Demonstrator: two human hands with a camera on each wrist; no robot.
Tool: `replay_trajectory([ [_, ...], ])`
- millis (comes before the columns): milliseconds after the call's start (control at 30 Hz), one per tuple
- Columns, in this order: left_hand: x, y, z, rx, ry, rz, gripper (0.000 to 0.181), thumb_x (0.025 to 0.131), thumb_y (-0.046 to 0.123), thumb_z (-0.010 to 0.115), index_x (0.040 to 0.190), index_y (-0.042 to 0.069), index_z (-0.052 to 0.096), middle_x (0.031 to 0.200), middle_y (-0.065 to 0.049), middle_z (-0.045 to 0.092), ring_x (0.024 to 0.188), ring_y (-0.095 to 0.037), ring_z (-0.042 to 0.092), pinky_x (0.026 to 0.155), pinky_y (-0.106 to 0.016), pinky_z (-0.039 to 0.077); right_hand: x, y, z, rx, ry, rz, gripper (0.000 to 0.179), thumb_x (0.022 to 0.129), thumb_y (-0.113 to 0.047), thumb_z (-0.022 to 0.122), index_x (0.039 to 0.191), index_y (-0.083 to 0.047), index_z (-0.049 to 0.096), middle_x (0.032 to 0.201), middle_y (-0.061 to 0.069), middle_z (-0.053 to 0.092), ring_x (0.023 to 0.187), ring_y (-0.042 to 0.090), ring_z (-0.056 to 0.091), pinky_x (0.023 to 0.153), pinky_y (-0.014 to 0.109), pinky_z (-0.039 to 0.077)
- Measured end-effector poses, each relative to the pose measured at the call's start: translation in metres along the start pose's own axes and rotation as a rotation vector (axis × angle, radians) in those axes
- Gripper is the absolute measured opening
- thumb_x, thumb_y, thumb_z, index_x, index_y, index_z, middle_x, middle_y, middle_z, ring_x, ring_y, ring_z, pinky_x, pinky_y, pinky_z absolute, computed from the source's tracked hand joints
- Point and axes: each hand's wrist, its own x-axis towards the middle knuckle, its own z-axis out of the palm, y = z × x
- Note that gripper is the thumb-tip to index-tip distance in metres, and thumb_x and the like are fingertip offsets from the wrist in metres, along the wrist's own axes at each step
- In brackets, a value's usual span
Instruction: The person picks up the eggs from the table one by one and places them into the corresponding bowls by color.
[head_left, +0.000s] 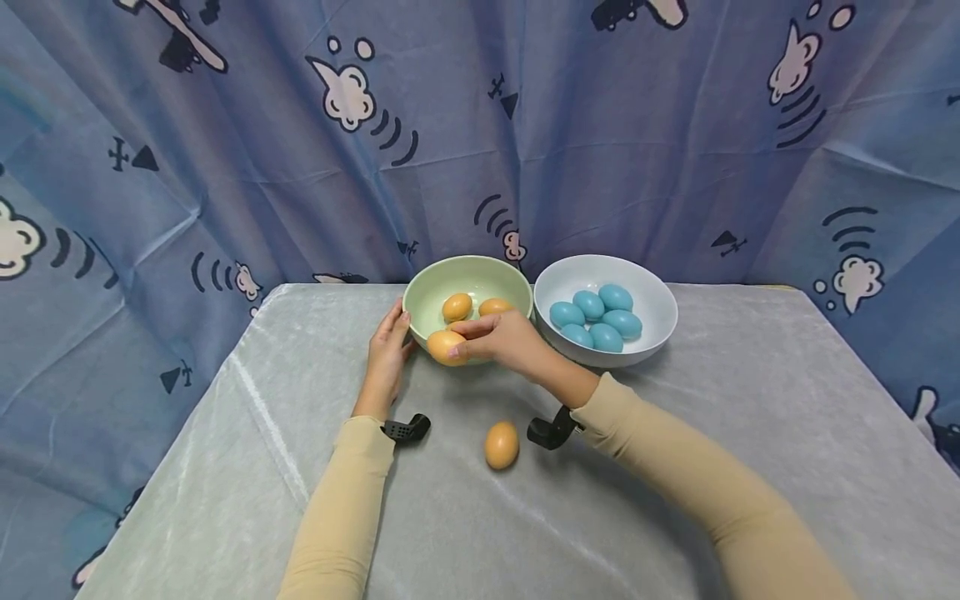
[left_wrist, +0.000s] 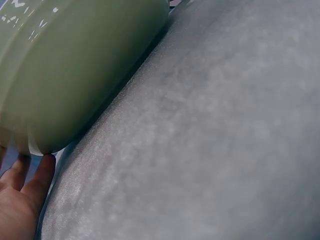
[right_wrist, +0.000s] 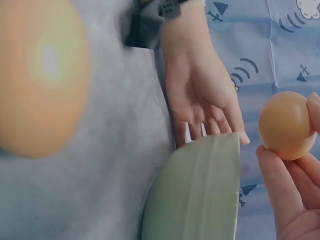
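My right hand [head_left: 510, 340] pinches an orange-brown egg [head_left: 446, 347] between thumb and fingers, above the near rim of a light green bowl [head_left: 468, 268]. In the right wrist view, that held egg [right_wrist: 285, 124] appears apart from the bowl's rim. Two more orange-brown eggs are visible inside the bowl, one of them partly behind my right hand. My left hand [head_left: 386, 358] rests against the bowl's left side, its fingers extended along the outer wall. Another orange-brown egg [head_left: 501, 445] lies on the table in front of the bowl.
A white bowl [head_left: 656, 310] holding several blue eggs [head_left: 589, 305] stands right beside the green one. Grey cloth covers the table [head_left: 300, 375]. Behind its far edge hangs a blue patterned curtain [head_left: 450, 125].
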Motion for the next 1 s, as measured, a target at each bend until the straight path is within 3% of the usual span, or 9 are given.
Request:
replay_trajectory([
  [200, -0.001, 0.0, -0.001, -0.021, -0.004, -0.001, 0.055, 0.104, 0.036, 0.051, 0.155, 0.021, 0.036, 0.162, 0.003, 0.033, 0.146, -0.018, 0.037, 0.119, -0.042, 0.035, 0.017, -0.008, 0.0, 0.026, 0.079, 0.016, 0.042, 0.077, -0.018, 0.086, 0.115, -0.005, 0.075, 0.115, 0.012, 0.074, 0.095, 0.01, 0.065, 0.074, 0.017, 0.054],
  [433, 0.0, 0.001, -0.001, -0.049, -0.022, -0.014, 0.055, 0.106, 0.031, 0.048, 0.157, 0.018, 0.033, 0.164, 0.0, 0.03, 0.148, -0.019, 0.033, 0.121, -0.044, 0.032, 0.034, -0.006, 0.002, -0.009, 0.141, 0.057, 0.044, 0.075, -0.025, 0.088, 0.115, -0.011, 0.076, 0.116, 0.007, 0.075, 0.086, 0.007, 0.06, 0.064, 0.015, 0.049],
  [600, 0.001, 0.001, 0.0, -0.07, -0.025, -0.02, 0.054, 0.107, 0.026, 0.047, 0.157, 0.014, 0.031, 0.164, -0.003, 0.029, 0.149, -0.022, 0.032, 0.121, -0.045, 0.031, 0.045, -0.002, 0.003, -0.028, 0.165, 0.055, 0.041, 0.074, -0.022, 0.088, 0.112, -0.009, 0.077, 0.112, 0.009, 0.076, 0.093, 0.01, 0.065, 0.067, 0.014, 0.051],
  [767, 0.0, 0.0, 0.002, -0.055, -0.004, -0.02, 0.054, 0.106, 0.029, 0.049, 0.156, 0.017, 0.035, 0.162, 0.0, 0.033, 0.146, -0.019, 0.036, 0.12, -0.043, 0.034, 0.055, 0.004, 0.005, -0.07, 0.178, 0.032, 0.039, 0.075, -0.022, 0.087, 0.11, -0.008, 0.078, 0.11, 0.01, 0.076, 0.098, 0.016, 0.067, 0.07, 0.016, 0.051],
  [1000, 0.0, -0.001, 0.0, -0.029, -0.004, -0.002, 0.055, 0.105, 0.035, 0.05, 0.156, 0.019, 0.035, 0.162, 0.002, 0.034, 0.146, -0.018, 0.037, 0.12, -0.044, 0.035, 0.069, 0.014, 0.013, -0.128, 0.147, 0.012, 0.039, 0.076, -0.024, 0.086, 0.112, -0.009, 0.077, 0.111, 0.008, 0.076, 0.097, 0.018, 0.068, 0.079, 0.022, 0.055],
])
